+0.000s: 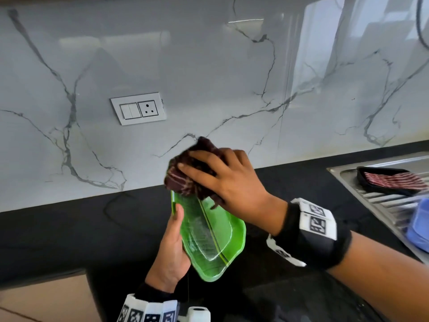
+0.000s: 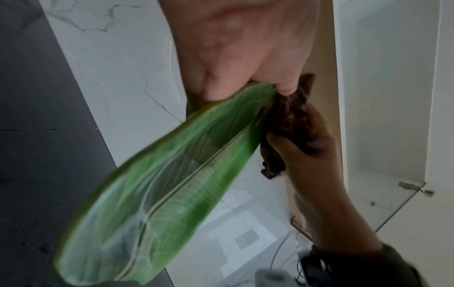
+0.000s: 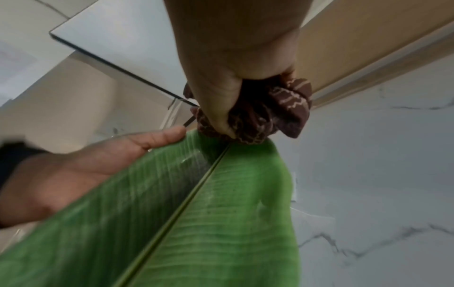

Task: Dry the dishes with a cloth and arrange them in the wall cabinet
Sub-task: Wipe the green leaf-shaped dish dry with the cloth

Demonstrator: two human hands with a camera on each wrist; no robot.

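1. My left hand (image 1: 173, 249) held the green leaf-patterned plate (image 1: 209, 233) from beneath and along its left edge, above the black counter (image 1: 69, 228). The thumb lay along the rim and the palm cradled the underside. The fingers behind the plate were hidden, so I could not tell how they curled. I judged this grip was chosen to tilt the plate's inner face up toward me and leave it free for wiping.

2. My right hand (image 1: 222, 177) was bunched round the dark maroon patterned cloth (image 1: 190, 168). The fingers were curled over it and the thumb pressed in from below. It met the plate at the far upper end, just past my left thumb tip. I judged the wad was gathered so as to give a firm pad against the rim.

3. The plate's near and middle portions lay uncovered by cloth. Pale streaks on the surface may have been moisture or glare; I could not tell which. Drying appeared to be under way, not complete.

4. Farther right, on the steel drainboard (image 1: 380, 203), stood a black tray (image 1: 371, 180) holding a striped cloth (image 1: 394, 181), and a blurred blue item (image 1: 417, 228) sat at the frame edge.

5. Behind stood the marble-look backsplash (image 1: 209, 77) with a switch-and-socket plate (image 1: 138, 108). A pale cabinet door (image 3: 117, 48) stood open overhead in the right wrist view.
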